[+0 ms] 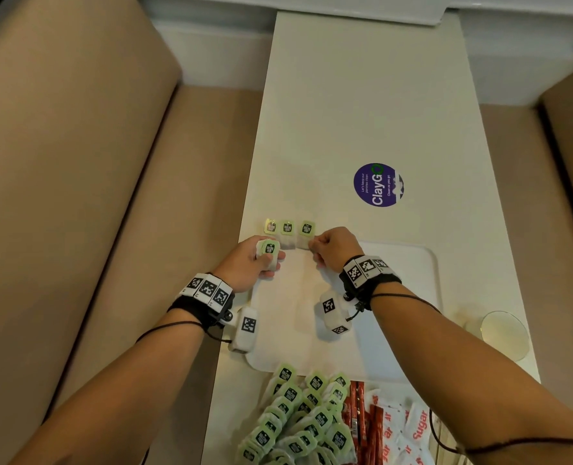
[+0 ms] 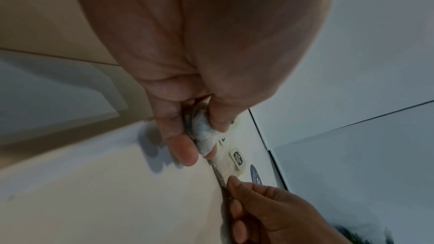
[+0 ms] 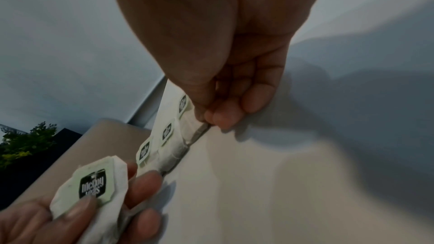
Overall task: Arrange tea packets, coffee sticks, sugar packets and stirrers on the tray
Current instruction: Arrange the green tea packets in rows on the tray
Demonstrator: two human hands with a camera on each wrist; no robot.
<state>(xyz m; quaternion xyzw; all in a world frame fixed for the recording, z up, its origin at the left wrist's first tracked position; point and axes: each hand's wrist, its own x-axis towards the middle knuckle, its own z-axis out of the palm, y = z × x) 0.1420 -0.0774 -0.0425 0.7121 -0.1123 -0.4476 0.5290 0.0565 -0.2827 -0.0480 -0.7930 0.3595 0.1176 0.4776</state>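
Observation:
A white tray (image 1: 395, 297) lies on the white table. Three green-labelled tea packets (image 1: 288, 228) lie in a row along its far left rim. My right hand (image 1: 313, 251) pinches the near edge of the rightmost packet (image 3: 187, 116) in that row, right at the rim. My left hand (image 1: 271, 260) hovers over the tray's far left corner and holds a small stack of tea packets (image 3: 91, 186), with the thumb on the top label. In the left wrist view the held packets (image 2: 204, 136) bulge between thumb and fingers (image 2: 185, 153).
A heap of tea packets (image 1: 298, 427) lies near me in front of the tray. To its right lie red coffee sticks (image 1: 362, 417) and white sugar packets (image 1: 409, 431). A glass (image 1: 504, 333) stands right of the tray. A purple sticker (image 1: 378, 184) is on the table. Beige benches flank it.

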